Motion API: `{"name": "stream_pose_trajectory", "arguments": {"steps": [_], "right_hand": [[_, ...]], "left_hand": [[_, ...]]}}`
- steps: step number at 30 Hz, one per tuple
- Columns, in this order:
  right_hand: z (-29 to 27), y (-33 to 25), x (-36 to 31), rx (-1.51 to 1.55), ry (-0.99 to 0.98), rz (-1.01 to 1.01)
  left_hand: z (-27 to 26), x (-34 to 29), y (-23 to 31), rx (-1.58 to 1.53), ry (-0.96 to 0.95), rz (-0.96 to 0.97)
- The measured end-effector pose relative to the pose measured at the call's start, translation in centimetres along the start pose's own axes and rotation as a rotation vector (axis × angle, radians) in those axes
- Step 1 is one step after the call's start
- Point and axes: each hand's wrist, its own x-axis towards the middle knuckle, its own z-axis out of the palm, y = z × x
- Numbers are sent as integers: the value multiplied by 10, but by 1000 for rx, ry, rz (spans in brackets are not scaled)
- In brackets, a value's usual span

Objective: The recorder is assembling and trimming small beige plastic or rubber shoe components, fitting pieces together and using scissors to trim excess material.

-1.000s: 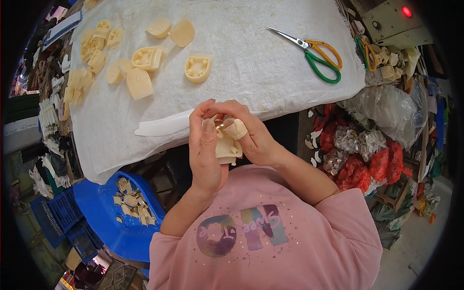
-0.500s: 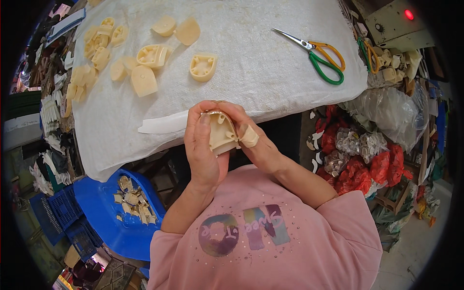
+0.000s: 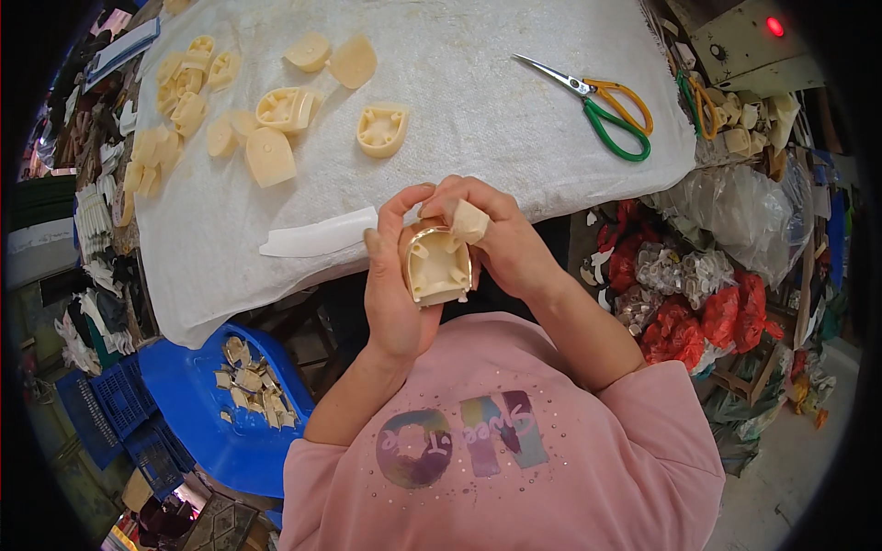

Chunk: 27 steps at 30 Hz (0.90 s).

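A hollow cream D-shaped plastic piece (image 3: 439, 266), with small pegs inside and a shiny gold edge, is held in front of my chest. My left hand (image 3: 395, 285) wraps round its left side, thumb along the rim. At the far rim the fingers of my right hand (image 3: 505, 243) are bent and pressed together. A beige wrap (image 3: 469, 223) covers one right digit. Just left of my hands, a white curved strip (image 3: 317, 234) lies along the near edge of the covered table.
Several cream plastic pieces (image 3: 271, 156) are scattered over the white table cover (image 3: 459, 110). Scissors (image 3: 611, 115) with green and yellow handles lie at the right. Gold-edged pieces (image 3: 253, 381) fill part of a blue chair seat (image 3: 197, 395). Red bags (image 3: 675, 331) are piled at right.
The hollow piece has turned so its inside faces me more squarely. My right hand has shifted up to its far rim, and the wrapped digit has risen with it.
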Motion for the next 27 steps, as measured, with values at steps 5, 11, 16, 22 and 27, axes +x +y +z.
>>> {"name": "stream_pose_trajectory", "arguments": {"steps": [5,11,16,22,27], "right_hand": [[-8,-4,0,-84,-155,-1],[1,29,2,-435,-20,-651],[11,37,-8,-443,-43,-579],[13,40,-11,-392,-79,-542],[13,36,-13,-334,-103,-462]], "left_hand": [[1,-2,-2,228,-51,73],[13,-1,-5,247,91,173],[7,3,-3,162,139,168],[2,4,-2,200,176,176],[8,3,-3,110,210,209]]}}
